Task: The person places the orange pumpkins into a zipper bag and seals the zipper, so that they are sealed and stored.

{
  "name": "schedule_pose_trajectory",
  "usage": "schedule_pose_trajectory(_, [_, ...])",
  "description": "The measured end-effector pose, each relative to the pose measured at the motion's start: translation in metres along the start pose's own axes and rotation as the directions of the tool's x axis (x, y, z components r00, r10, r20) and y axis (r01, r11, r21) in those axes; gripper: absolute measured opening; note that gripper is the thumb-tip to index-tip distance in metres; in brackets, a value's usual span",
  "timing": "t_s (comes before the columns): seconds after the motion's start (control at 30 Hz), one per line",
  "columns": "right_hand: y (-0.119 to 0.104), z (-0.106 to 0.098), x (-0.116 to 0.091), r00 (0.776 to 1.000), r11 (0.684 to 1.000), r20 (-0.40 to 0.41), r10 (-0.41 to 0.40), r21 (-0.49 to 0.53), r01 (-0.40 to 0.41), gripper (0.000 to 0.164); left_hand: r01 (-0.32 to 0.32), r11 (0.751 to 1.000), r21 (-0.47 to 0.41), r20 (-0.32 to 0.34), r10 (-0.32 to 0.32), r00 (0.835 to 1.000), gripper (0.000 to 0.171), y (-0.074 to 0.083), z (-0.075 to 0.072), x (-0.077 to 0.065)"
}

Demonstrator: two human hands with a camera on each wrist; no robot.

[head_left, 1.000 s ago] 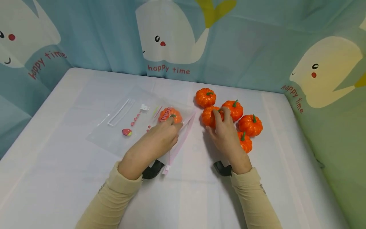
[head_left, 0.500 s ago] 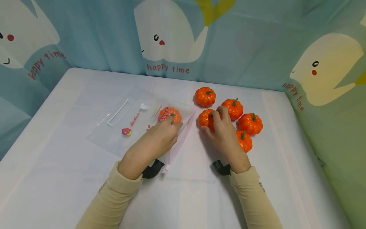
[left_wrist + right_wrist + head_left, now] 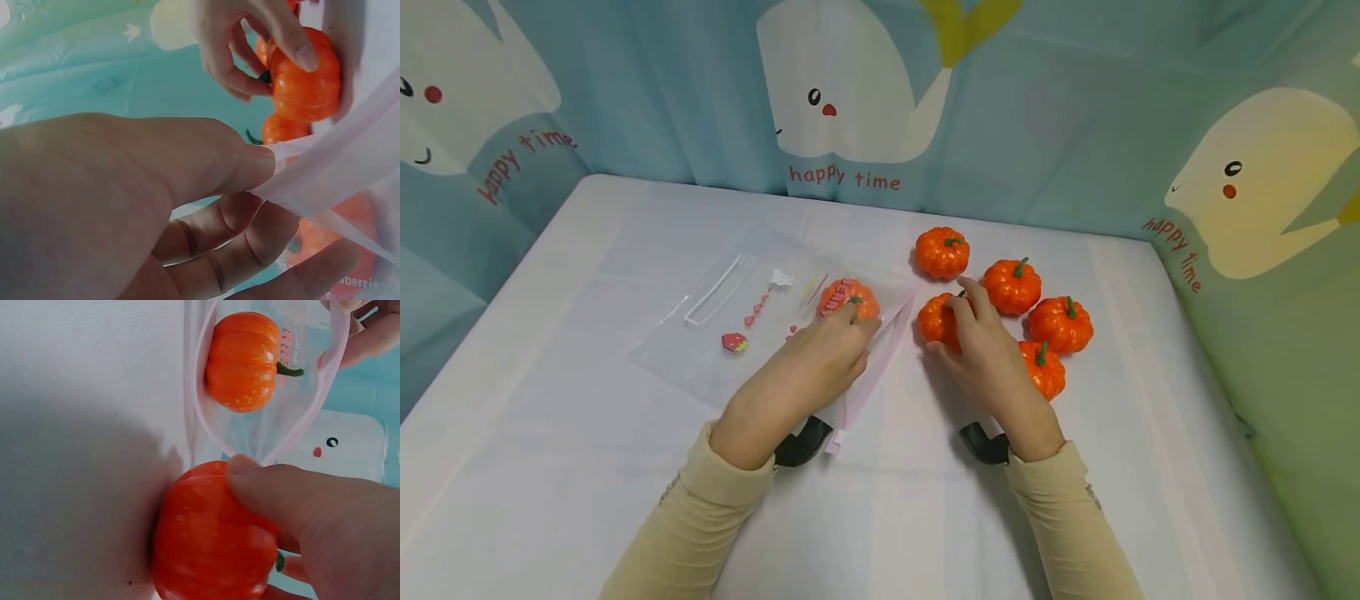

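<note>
Clear plastic bag [image 3: 767, 337] laid flat-ish on white-covered table [image 3: 550, 375], mouth turned toward the right hand [image 3: 988, 354]. Pink zip edge [image 3: 883, 362] of the bag is pinched between thumb and finger of the left hand [image 3: 820, 354]; remaining fingers are loosely bent below, and the mouth is held apart, as seen from the right wrist. One pumpkin [image 3: 240, 362] is contained in the bag, just inside the mouth, green stem up; in the head view it is seen through printed plastic.

Second pumpkin [image 3: 938, 321] is gripped by the right hand outside the bag, near the mouth; thumb is laid on the side toward the bag, fingers are curled round the far side. Whether it is lifted or supported by the table cannot be told.

Four more orange pumpkins are grouped around the right hand: rear pumpkin [image 3: 942, 252] behind the gripped one, middle pumpkin [image 3: 1012, 287] just beyond the fingers, outer pumpkin [image 3: 1060, 325] farthest right, near pumpkin [image 3: 1043, 371] partly hidden by the hand.

White slider [image 3: 835, 442] is seen at the zip's near end. Strawberry print [image 3: 734, 342] is shown on the bag. Beige sleeves [image 3: 1067, 517] are worn; black pieces [image 3: 805, 442] are seen by both wrists. Table is backed by a whale-printed curtain [image 3: 1037, 125].
</note>
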State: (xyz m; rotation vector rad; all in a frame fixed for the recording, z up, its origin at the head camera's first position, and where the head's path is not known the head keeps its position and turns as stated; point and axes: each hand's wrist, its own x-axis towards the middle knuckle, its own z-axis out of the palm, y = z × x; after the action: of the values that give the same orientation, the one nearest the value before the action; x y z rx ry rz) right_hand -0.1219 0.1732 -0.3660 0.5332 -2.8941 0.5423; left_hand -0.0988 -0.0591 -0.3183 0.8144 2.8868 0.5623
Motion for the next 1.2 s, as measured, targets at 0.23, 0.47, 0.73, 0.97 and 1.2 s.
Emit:
schedule_pose_trajectory(0.23, [-0.003,-0.003,-0.002,1.000,1.000,0.029,-0.006,-0.003,0.006,0.054,0.006,1.000,-0.004,0.002,-0.006,1.000,0.024,0.000,-0.002,-0.001])
schedule_pose_trajectory(0.47, [-0.016,-0.017,-0.005,0.999,0.999,0.017,-0.036,0.024,0.036,0.054,0.003,1.000,0.007,-0.024,-0.003,1.000,0.020,0.000,-0.003,0.000])
schedule_pose_trajectory(0.73, [-0.030,-0.013,-0.008,0.991,0.989,0.026,-0.131,0.067,0.129,0.053,0.003,1.000,0.011,-0.031,-0.002,1.000,0.020,0.000,-0.004,-0.001])
schedule_pose_trajectory(0.97, [-0.033,-0.002,-0.005,0.989,0.984,-0.006,-0.149,0.095,0.149,0.053,-0.011,0.999,0.030,-0.056,0.012,0.998,0.018,-0.001,-0.006,0.000])
schedule_pose_trajectory(1.2, [-0.032,0.002,-0.005,0.974,0.966,0.048,-0.220,0.149,0.211,0.056,0.008,1.000,0.027,-0.036,-0.007,0.999,0.025,-0.002,-0.006,-0.002])
